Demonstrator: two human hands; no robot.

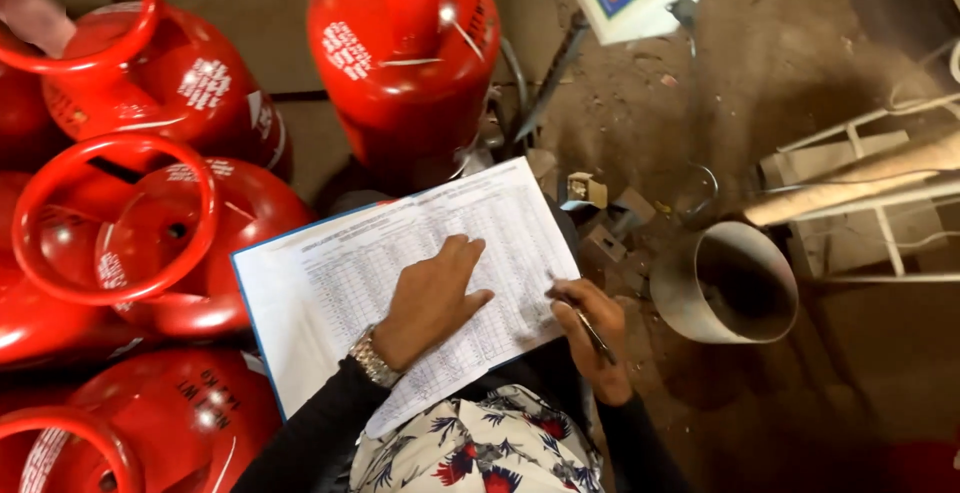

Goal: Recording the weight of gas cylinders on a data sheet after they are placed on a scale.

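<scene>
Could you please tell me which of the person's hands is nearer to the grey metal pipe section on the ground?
The right hand, holding a pen, sits just left of the grey metal pipe section; the left hand rests farther left, flat on the printed sheet.

Gas cylinders [150, 183] left of ledger [330, 283]

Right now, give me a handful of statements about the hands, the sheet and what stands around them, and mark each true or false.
1. The left hand lies flat on the printed sheet. True.
2. The right hand holds a pen. True.
3. The gas cylinders are blue. False: they are red.
4. A wristwatch sits on the right wrist. False: it is on the left wrist.
5. A grey metal pipe piece lies on the floor to the right of the sheet. True.
6. The sheet is blank. False: it carries a printed table.
</scene>
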